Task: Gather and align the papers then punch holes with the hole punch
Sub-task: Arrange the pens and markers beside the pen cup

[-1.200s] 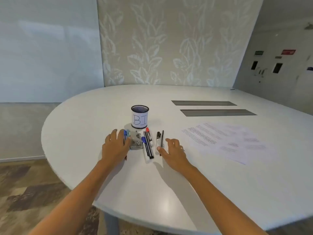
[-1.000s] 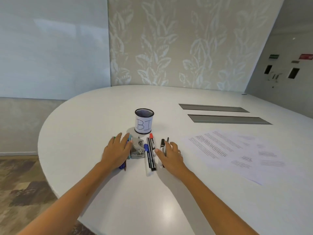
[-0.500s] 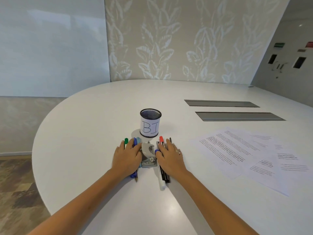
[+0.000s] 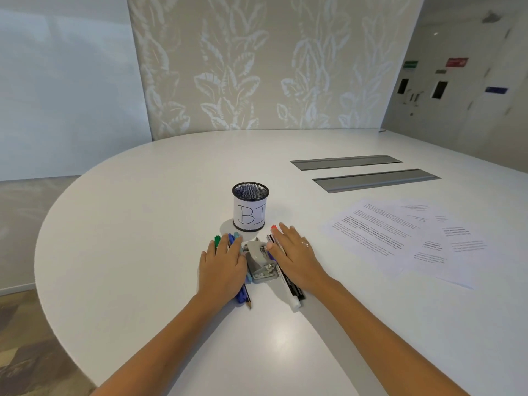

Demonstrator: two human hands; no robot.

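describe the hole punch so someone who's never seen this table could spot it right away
On the round white table, find the black mesh pen cup labelled "BI". Just in front of it, between the left hand and right hand, sits the small grey metal hole punch. It is squat and metal, while everything beside it is a slim pen or marker.

both hands lie flat on pens, left hand (image 4: 222,267) and right hand (image 4: 294,256) flanking the hole punch (image 4: 260,261).
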